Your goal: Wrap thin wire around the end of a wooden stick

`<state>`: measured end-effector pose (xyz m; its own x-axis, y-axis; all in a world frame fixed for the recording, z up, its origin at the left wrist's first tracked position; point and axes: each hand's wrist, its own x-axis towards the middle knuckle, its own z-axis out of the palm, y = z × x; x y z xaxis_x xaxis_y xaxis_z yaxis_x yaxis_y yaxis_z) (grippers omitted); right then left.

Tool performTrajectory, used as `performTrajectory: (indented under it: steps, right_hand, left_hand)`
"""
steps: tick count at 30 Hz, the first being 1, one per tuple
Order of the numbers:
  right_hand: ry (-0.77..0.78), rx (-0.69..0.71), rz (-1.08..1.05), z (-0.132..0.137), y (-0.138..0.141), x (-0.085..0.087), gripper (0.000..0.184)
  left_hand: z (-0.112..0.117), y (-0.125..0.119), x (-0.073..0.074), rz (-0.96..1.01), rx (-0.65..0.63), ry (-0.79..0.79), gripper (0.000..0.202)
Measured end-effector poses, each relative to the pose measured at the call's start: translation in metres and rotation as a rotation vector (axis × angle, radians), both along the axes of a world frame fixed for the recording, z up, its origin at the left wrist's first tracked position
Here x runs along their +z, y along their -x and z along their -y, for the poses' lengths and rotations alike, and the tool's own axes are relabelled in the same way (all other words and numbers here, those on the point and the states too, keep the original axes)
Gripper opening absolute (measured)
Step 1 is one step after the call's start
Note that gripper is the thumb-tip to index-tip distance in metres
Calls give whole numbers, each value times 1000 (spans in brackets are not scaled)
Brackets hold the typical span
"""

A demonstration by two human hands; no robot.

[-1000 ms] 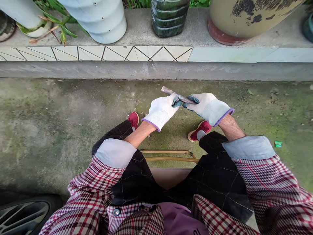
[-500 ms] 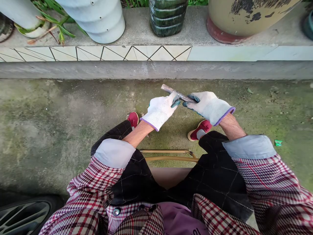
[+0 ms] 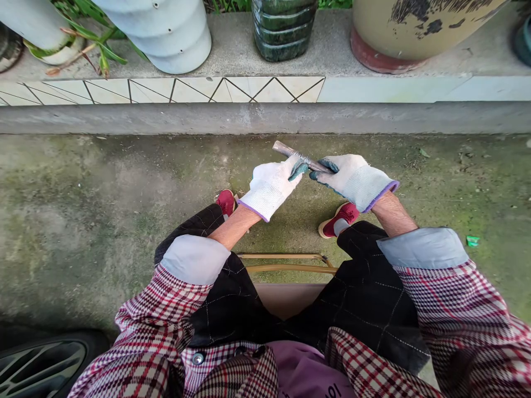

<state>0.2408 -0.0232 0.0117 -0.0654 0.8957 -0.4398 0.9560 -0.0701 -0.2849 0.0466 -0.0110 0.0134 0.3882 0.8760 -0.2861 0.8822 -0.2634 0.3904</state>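
Observation:
Both my hands wear white knit gloves with green-coated fingers and purple cuffs. Between them lies a short greyish metal rod or tube (image 3: 284,148), tilted down to the right, with thin wire wound round its middle. My right hand (image 3: 350,174) is closed round the rod's lower right end. Near the wound part, my left hand (image 3: 276,182) is closed with its thumb pressed along the wire. The left fingers are partly hidden beneath the hand, so whether they grip the rod or only the wire is hard to see.
A concrete ledge (image 3: 232,33) ahead bears a white ribbed pot (image 3: 166,33), a dark green plastic bottle (image 3: 284,30) and a tan pot (image 3: 415,27). A car wheel (image 3: 45,365) stands at lower left. A green scrap (image 3: 472,241) lies on the concrete floor (image 3: 103,221).
My left thumb has shifted slightly to the right along the wire winding. My right hand and the rod stay almost where they were.

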Motion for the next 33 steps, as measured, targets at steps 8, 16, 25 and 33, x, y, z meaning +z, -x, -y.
performTrajectory:
  steps: [8, 16, 25, 33]
  right_hand:
    - [19, 15, 24, 0, 1, -4, 25]
    - [1, 6, 19, -1, 0, -7, 24]
    - [-64, -89, -135, 6, 6, 7, 20]
    - [-134, -110, -150, 8, 8, 7, 17]
  left_hand:
    - [-2, -2, -1, -47, 75, -39, 43]
    - [0, -2, -13, 105, 175, -38, 31]
    - [16, -7, -18, 1070, 487, 708, 6]
    - [22, 8, -17, 1462, 549, 1204, 27]
